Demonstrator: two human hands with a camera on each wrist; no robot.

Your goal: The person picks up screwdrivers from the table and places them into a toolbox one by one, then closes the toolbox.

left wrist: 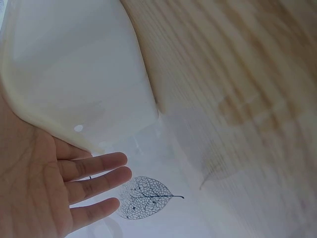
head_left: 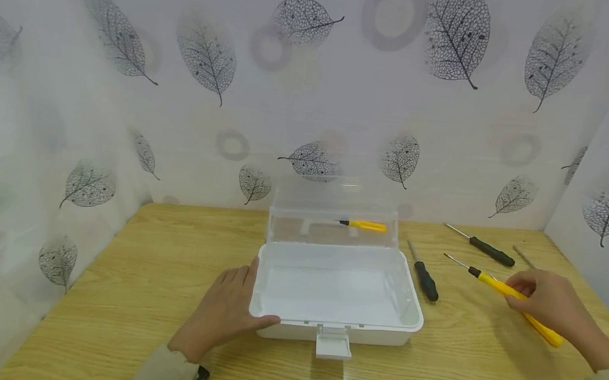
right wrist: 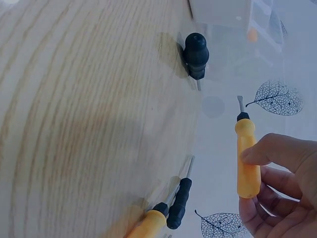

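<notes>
Right grip point(head_left: 551, 299) pinching yellow screwdriver point(right wrist: 249, 181) — apart from box point(head_left: 383, 338), left grip point(head_left: 228, 307) straight-fingered against its rim point(head_left: 296, 321)

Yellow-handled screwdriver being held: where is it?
In the head view, the yellow-handled screwdriver is right of the open white plastic box, held in the right hand above the wooden table.

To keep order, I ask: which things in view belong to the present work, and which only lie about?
Likely belonging:
white rectangular plastic box, touched by the left hand
yellow-handled metal screwdriver, held by the right hand

Seemingly lying about:
black-handled metal screwdrivers
other yellow-handled screwdrivers
</notes>
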